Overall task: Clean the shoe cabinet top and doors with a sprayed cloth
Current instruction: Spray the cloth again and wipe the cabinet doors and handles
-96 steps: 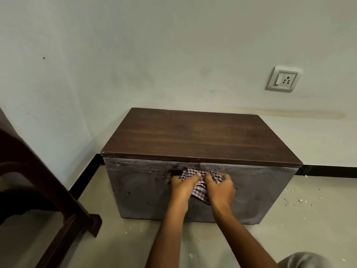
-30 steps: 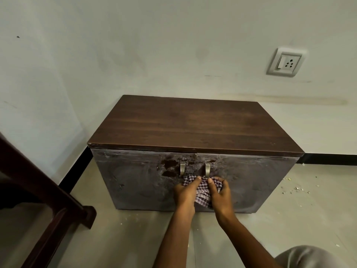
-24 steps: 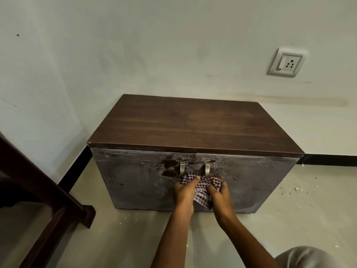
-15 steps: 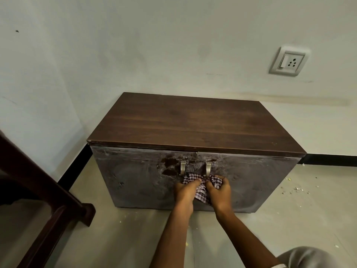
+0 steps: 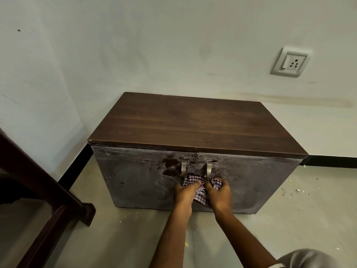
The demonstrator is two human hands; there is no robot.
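Checked cloth (image 5: 201, 185): one, bunched, against shoe cabinet (image 5: 197, 144) front below two metal handles (image 5: 183, 169) | left hand (image 5: 185, 194), right hand (image 5: 218, 194): fingers curled, gripping it | two dusty smeared doors (image 5: 135, 176) | one dark woodgrain top (image 5: 193, 122) | one wall socket (image 5: 289, 62)

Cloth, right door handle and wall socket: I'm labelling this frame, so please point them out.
Cloth (image 5: 193, 180): head view, top edge above left fingers.
Right door handle (image 5: 209, 170): head view, mid bar.
Wall socket (image 5: 294, 64): head view, pin holes.
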